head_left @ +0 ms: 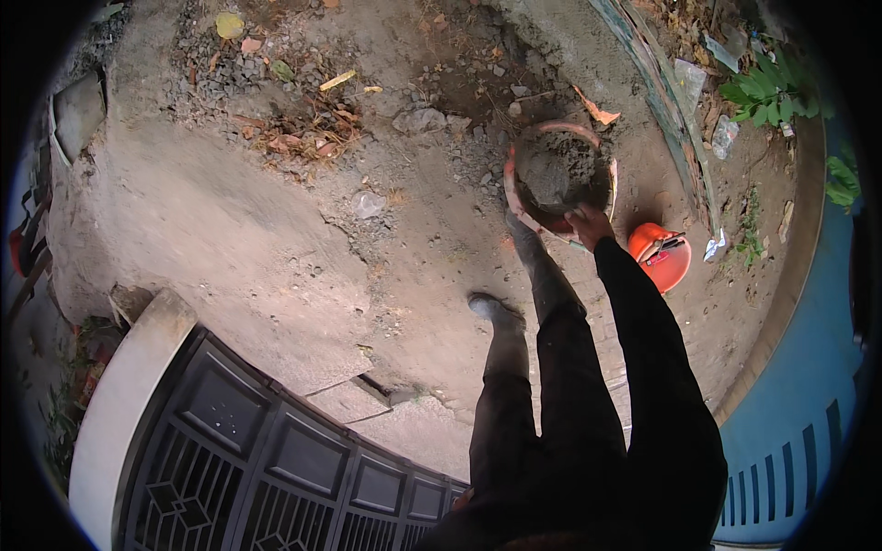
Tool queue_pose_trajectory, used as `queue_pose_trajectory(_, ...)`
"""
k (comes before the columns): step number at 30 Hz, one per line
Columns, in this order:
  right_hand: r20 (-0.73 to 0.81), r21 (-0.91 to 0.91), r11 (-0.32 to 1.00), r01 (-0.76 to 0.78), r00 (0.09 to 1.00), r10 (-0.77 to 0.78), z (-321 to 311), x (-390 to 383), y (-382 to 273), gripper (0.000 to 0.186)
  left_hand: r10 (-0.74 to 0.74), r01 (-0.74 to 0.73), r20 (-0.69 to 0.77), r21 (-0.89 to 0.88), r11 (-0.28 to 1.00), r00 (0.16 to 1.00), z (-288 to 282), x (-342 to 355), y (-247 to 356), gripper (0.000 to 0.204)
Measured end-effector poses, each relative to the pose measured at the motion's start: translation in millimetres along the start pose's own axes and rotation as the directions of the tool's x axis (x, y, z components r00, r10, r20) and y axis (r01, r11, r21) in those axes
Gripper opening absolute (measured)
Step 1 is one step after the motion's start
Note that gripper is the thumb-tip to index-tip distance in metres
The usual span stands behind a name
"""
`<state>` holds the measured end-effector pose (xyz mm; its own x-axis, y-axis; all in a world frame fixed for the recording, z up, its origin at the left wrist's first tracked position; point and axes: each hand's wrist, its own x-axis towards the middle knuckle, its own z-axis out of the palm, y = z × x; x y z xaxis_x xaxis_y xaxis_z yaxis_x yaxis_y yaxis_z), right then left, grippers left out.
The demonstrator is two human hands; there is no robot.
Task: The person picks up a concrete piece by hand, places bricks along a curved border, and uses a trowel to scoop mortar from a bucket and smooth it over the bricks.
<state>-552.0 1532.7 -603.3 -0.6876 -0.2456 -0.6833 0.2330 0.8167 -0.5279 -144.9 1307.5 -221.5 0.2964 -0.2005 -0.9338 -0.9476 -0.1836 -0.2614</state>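
A round tub [512, 184] with a worn reddish rim stands on the dirt ground, right of the middle. Grey, wet-looking mortar [558, 170] lies inside it. My right hand [590, 223] reaches down to its near right side, fingers bent round the rim. Close to that wrist, on the right, lies a rounded orange-red plastic object [673, 264], with something small and dark in its opening. Of my left hand [462, 500] only a sliver of skin shows low in the view, beside my dark clothing; its fingers are hidden.
My boots [496, 309] stand on the ground just before the tub. Gravel and dry leaves [308, 133] lie ahead on the left. A long weathered plank-like strip [666, 101] runs at the far right. A dark metal gate [303, 459] is at lower left, a blue wall [781, 395] right.
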Motion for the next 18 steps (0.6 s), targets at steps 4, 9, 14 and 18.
queue_pose_trajectory(4, 0.006, 0.393, 0.915, -0.093, 0.995, 0.099, -61, 24, -99, 0.036, -0.014, 0.014, 0.004, -0.008, 1.0, 1.0, 3, 6, -2, 0.062)
queue_pose_trajectory(9, -0.572, -0.049, 0.992, 0.116, 0.811, -0.123, -117, 129, -173, 0.043, -0.037, 0.038, 0.021, -0.012, 0.999, 0.999, 3, 9, 2, 0.062)
queue_pose_trajectory(14, -0.526, 0.014, 0.997, -0.077, 0.847, 0.073, -141, 185, -183, 0.054, -0.081, 0.081, 0.024, -0.028, 0.996, 0.996, 1, 5, 7, 0.061)
queue_pose_trajectory(18, -0.259, 0.244, 0.968, -0.052, 0.959, 0.117, -183, 257, -240, 0.062, -0.126, 0.127, 0.031, -0.035, 0.991, 0.992, 3, -3, 13, 0.061)
